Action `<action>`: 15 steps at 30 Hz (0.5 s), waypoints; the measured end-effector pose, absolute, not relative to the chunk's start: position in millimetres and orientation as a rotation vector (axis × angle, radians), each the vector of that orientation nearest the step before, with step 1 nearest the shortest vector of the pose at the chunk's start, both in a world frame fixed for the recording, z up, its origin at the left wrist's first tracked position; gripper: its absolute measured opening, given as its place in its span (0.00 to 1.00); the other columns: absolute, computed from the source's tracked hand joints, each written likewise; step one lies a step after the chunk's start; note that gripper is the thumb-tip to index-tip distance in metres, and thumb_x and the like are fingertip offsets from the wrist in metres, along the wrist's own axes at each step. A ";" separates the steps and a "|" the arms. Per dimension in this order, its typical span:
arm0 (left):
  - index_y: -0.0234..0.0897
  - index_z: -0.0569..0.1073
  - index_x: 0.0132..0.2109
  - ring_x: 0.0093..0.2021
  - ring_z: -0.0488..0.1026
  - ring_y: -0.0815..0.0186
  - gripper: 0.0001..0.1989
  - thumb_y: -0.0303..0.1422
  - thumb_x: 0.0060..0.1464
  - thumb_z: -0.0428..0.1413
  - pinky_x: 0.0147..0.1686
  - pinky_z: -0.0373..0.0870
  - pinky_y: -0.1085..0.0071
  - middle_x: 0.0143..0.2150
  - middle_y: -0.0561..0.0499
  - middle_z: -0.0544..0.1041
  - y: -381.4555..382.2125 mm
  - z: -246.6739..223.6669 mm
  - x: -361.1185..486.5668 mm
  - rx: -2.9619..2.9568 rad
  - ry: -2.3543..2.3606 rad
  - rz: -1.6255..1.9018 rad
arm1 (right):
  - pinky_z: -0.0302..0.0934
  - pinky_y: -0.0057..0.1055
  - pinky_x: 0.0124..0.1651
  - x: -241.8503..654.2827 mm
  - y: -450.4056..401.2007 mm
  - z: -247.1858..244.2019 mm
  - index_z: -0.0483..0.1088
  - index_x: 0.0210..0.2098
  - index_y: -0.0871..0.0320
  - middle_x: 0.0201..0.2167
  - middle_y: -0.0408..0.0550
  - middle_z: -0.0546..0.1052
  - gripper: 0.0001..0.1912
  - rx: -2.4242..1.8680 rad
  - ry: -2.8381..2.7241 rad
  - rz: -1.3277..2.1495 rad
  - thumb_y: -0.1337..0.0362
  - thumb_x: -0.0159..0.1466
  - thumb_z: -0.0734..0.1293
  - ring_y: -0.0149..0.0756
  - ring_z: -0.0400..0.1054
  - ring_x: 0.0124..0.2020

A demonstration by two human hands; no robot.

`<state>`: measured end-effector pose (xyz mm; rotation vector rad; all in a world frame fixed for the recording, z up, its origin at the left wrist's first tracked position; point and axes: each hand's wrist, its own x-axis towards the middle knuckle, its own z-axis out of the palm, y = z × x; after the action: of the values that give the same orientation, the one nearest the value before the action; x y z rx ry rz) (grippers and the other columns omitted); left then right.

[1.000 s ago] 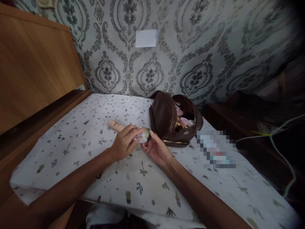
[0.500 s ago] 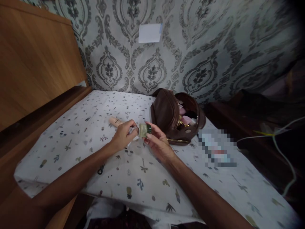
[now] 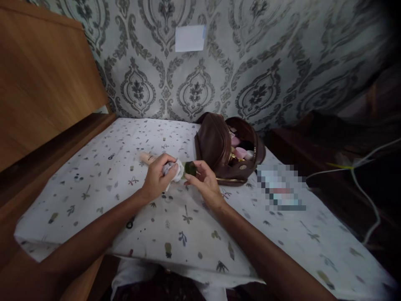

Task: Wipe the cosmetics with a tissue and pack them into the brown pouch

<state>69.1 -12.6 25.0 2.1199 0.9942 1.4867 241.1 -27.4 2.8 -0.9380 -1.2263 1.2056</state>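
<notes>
The jar [image 3: 190,168] had turned, apparently giving the tissue [image 3: 178,172] a new side; right hand [image 3: 209,186] pinched jar, left hand [image 3: 156,175] tissue.

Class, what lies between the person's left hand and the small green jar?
In the head view, a crumpled white wipe, held by the left hand, lies there, up against the green jar in the right hand.
</notes>
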 end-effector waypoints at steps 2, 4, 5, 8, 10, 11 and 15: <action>0.38 0.71 0.41 0.35 0.70 0.66 0.05 0.34 0.64 0.53 0.36 0.67 0.70 0.35 0.52 0.73 -12.6 23.4 69.3 2.183 0.946 1.516 | 0.69 0.31 0.32 239.0 -28.3 3.0 0.66 0.36 0.52 0.35 0.41 0.70 0.20 -0.954 -1.241 1.219 0.57 0.50 0.76 0.34 0.66 0.33; 0.38 0.72 0.44 0.37 0.71 0.65 0.05 0.33 0.64 0.53 0.39 0.68 0.69 0.37 0.51 0.74 -12.1 21.9 69.2 2.237 0.919 1.509 | 0.67 0.31 0.32 237.6 -27.7 0.9 0.65 0.36 0.52 0.34 0.40 0.69 0.21 -0.983 -1.290 1.164 0.60 0.48 0.76 0.33 0.65 0.33; 0.38 0.72 0.45 0.38 0.71 0.65 0.05 0.33 0.64 0.53 0.39 0.68 0.69 0.38 0.51 0.74 -11.7 21.2 69.2 2.263 0.910 1.498 | 0.67 0.30 0.33 237.5 -27.0 -0.8 0.65 0.37 0.53 0.34 0.40 0.70 0.20 -0.997 -1.327 1.122 0.61 0.48 0.75 0.33 0.66 0.33; 0.38 0.71 0.46 0.38 0.71 0.65 0.06 0.34 0.64 0.55 0.38 0.68 0.69 0.38 0.51 0.73 -10.4 18.3 69.4 2.357 0.858 1.459 | 0.65 0.31 0.37 239.3 -24.6 -6.5 0.67 0.42 0.54 0.37 0.42 0.72 0.20 -1.033 -1.448 0.976 0.63 0.50 0.72 0.35 0.67 0.36; 0.38 0.71 0.48 0.38 0.71 0.64 0.09 0.36 0.64 0.56 0.38 0.68 0.69 0.38 0.50 0.73 -10.2 15.6 70.2 2.436 0.807 1.420 | 0.65 0.32 0.38 241.3 -24.0 -9.5 0.69 0.44 0.54 0.38 0.44 0.73 0.20 -1.054 -1.535 0.838 0.63 0.51 0.72 0.37 0.68 0.38; 0.38 0.71 0.48 0.39 0.71 0.64 0.10 0.37 0.63 0.56 0.39 0.68 0.68 0.39 0.50 0.73 -10.5 14.3 70.6 2.471 0.795 1.395 | 0.65 0.33 0.39 242.1 -24.3 -10.3 0.70 0.44 0.54 0.39 0.45 0.73 0.20 -1.058 -1.580 0.757 0.64 0.51 0.71 0.38 0.68 0.39; 0.39 0.70 0.49 0.42 0.71 0.61 0.13 0.41 0.64 0.55 0.42 0.68 0.66 0.41 0.48 0.73 -12.4 13.6 71.7 2.464 0.944 1.294 | 0.65 0.35 0.42 241.5 -30.4 -7.8 0.72 0.39 0.55 0.37 0.46 0.71 0.14 -1.032 -1.751 0.530 0.65 0.52 0.72 0.40 0.66 0.38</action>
<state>71.7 -12.4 13.6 2.4642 0.9442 1.2944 241.5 -30.4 -7.8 -1.0321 -1.7506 0.5300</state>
